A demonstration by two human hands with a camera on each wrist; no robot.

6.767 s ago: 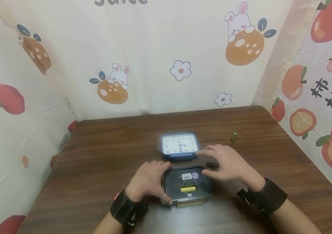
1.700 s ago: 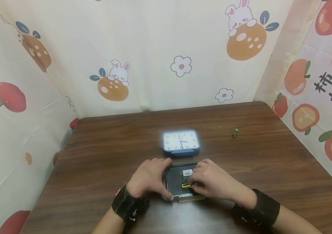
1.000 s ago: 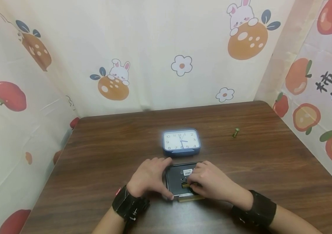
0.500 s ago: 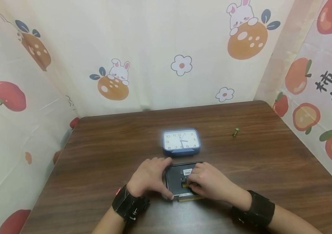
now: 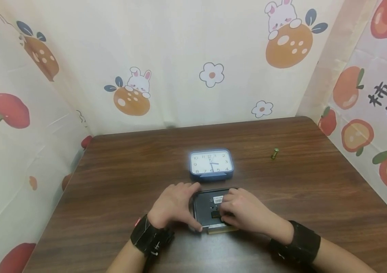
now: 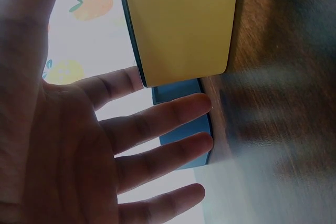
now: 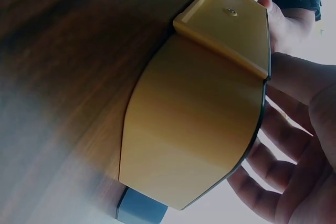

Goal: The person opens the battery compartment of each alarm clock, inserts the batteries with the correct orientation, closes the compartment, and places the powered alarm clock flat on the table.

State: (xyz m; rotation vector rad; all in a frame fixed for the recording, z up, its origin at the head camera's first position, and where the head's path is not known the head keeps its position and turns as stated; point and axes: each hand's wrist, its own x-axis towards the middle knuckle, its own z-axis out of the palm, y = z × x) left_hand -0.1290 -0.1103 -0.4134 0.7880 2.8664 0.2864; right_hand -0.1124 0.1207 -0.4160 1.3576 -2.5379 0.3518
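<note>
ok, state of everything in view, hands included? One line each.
Yellow clock: lying face down
Blue clock: lying face up, long hand near 6
Left hand: spread at the yellow clock's left side
Right hand: fingers curled, over the yellow clock; hold hidden
Back slot: dark where visible, partly hidden by the right hand; covered or not, can't tell
Small green item: lying apart from both clocks

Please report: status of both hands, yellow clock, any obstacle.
Left hand: touching yellow clock, fingers extended. Right hand: over battery slot, grasp unclear. Yellow clock: back up. Blue clock: beyond, seemingly not blocking.
</note>
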